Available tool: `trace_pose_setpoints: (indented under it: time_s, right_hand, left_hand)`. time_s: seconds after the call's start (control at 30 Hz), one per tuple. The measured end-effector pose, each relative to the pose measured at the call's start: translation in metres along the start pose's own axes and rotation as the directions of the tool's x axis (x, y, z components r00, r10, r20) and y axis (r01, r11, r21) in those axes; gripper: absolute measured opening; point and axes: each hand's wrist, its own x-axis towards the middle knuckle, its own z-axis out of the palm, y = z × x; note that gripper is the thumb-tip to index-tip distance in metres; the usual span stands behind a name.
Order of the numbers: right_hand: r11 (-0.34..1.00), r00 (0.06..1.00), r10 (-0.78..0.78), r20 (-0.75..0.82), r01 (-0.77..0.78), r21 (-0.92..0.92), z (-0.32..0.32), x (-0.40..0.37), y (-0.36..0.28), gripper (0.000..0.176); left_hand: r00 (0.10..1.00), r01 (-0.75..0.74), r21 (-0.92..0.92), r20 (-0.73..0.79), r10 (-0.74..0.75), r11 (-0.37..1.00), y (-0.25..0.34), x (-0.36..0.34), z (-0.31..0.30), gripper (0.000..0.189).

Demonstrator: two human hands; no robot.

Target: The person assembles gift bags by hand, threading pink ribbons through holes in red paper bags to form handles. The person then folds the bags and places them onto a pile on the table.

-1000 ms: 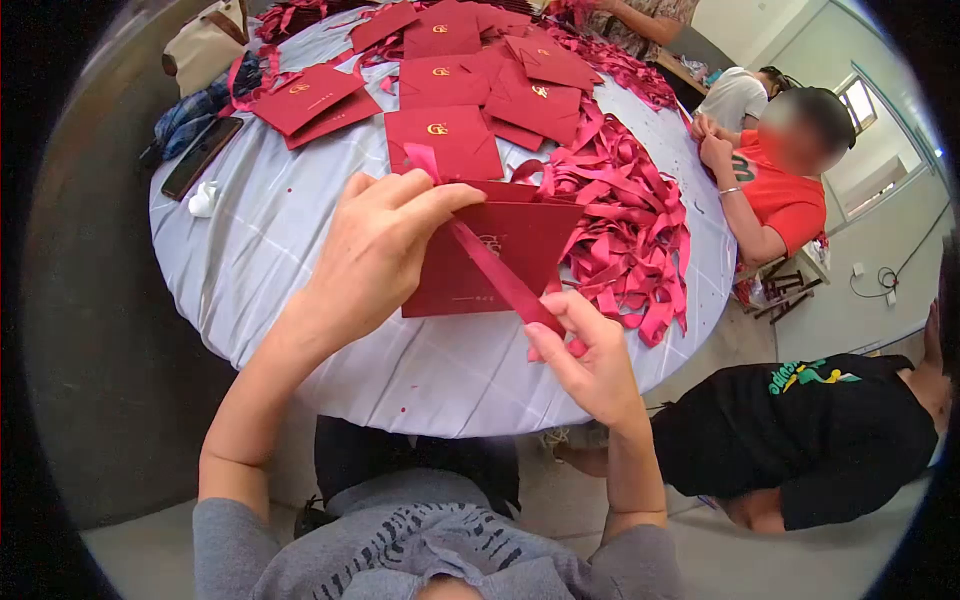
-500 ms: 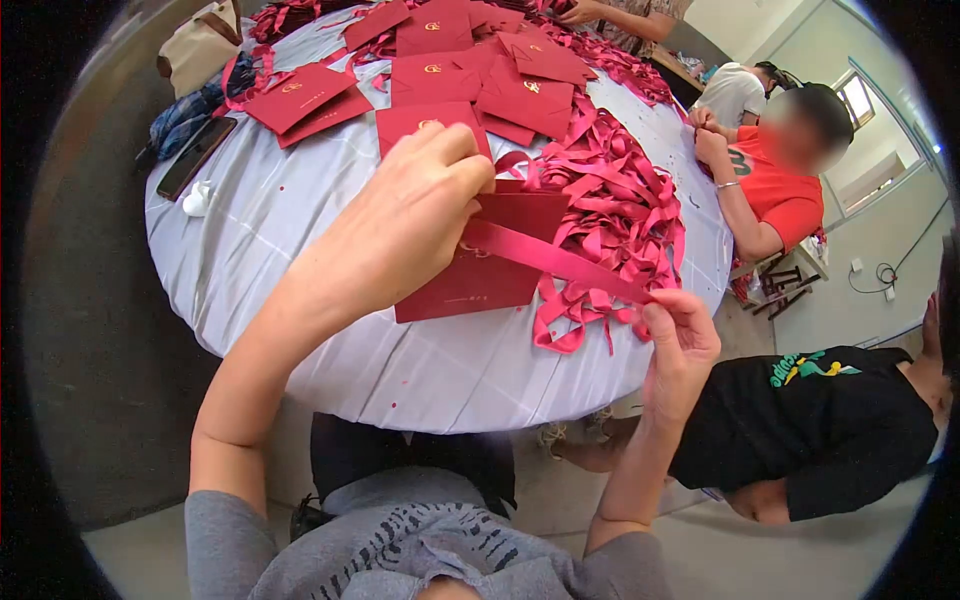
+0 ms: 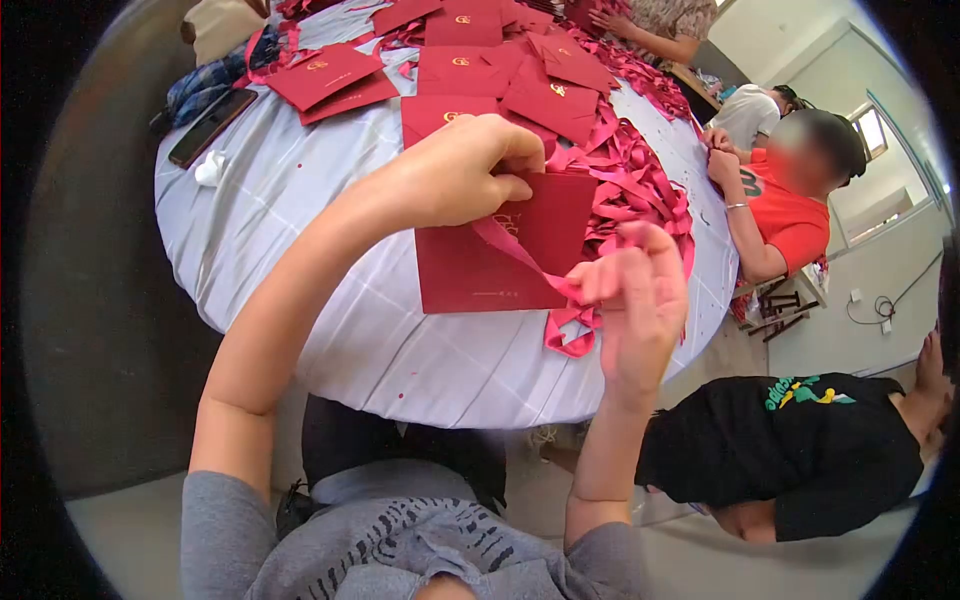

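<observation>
A red paper bag (image 3: 550, 240) with a gold emblem lies at the table's near edge, its front facing me. Over its top edge my left hand (image 3: 455, 172) is bent, fingers closed in a pinch there; the fingertips are partly hidden. A pink ribbon (image 3: 520, 252) slants across the bag's front, from below my left hand down to my right hand (image 3: 640, 305). The fingers of my right hand are closed on the ribbon near the bag's right side, slightly blurred by motion.
More red bags (image 3: 460, 70) lie beyond, beside a heap of pink ribbons (image 3: 640, 190). A phone (image 3: 212, 127) and a crumpled white piece (image 3: 210, 169) rest at the left on the white tablecloth (image 3: 260, 240). Co-workers sit at the right, one in a red shirt (image 3: 795, 205).
My right hand has moved up and left, and the ribbon, taut before, hangs looser. My left hand has shifted right along the bag's top. The view has turned slightly.
</observation>
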Motion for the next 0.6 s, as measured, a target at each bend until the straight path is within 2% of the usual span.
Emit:
trace_pose_setpoints:
  time_s: [0.03,0.1,0.17,0.23,0.3,0.43,0.6]
  right_hand:
    - [0.981,0.997,0.054,-0.051,-0.062,-0.186,0.004,0.001,0.002,0.018]
    - [0.981,0.995,0.074,-0.062,-0.084,-0.173,0.008,0.002,0.010,0.017]
    - [0.942,0.989,0.109,-0.102,-0.136,-0.308,0.012,0.003,0.012,0.017]
    - [0.955,0.988,0.094,-0.125,-0.126,-0.270,0.015,0.004,0.016,0.013]
    - [0.911,0.984,0.070,-0.162,-0.129,-0.390,0.018,0.005,0.017,0.009]
    - [0.879,0.977,0.087,-0.195,-0.167,-0.447,0.025,0.007,0.017,0.006]
    - [0.836,0.982,0.063,-0.178,-0.149,-0.529,0.029,0.011,0.016,0.009]
  left_hand:
    - [1.000,0.007,-0.006,-0.005,-0.007,1.000,-0.003,-0.001,0.000,0.015]
    - [0.999,-0.007,-0.241,0.029,0.014,0.971,-0.008,-0.002,0.001,0.017]
    - [0.999,0.014,-0.260,0.044,-0.003,0.965,-0.010,-0.003,0.001,0.019]
    - [0.998,0.029,-0.279,0.062,-0.012,0.960,-0.013,-0.003,0.001,0.021]
    - [0.994,0.088,-0.367,0.095,-0.057,0.926,-0.016,-0.003,0.003,0.023]
    - [0.989,0.133,-0.381,0.113,-0.097,0.915,-0.013,-0.007,0.002,0.024]
    - [0.998,0.047,-0.303,0.043,-0.035,0.952,-0.001,-0.011,0.003,0.024]
